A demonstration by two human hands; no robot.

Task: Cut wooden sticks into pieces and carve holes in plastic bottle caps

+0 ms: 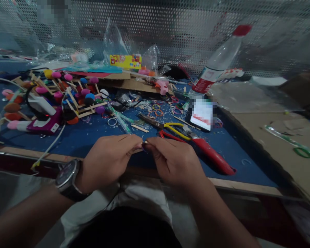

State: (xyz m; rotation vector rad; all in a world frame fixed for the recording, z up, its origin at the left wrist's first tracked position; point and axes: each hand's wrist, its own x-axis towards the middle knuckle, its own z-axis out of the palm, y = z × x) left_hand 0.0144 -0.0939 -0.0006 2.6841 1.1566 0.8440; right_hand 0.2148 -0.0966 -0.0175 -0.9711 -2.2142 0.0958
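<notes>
My left hand (111, 160) and my right hand (174, 160) meet at the table's front edge, both closed in a pinch. Between their fingertips sits a small dark purple thing (145, 147), mostly covered, its kind unclear. A black watch (68, 177) is on my left wrist. Just beyond the hands lie scissors-like cutters (151, 121) with dark jaws, yellow and red handles beside them, and a tool with a thick red grip (213, 155). Short wooden sticks (140, 128) and coloured rubber bands (157, 110) are scattered behind.
Stick assemblies with coloured pom-poms (85, 92) crowd the left, near a purple device (45, 122) with a cable. A lit phone (202, 114), a red-capped bottle (218, 62) and a pink glue gun (163, 86) stand or lie further back. Cardboard (279, 137) covers the right.
</notes>
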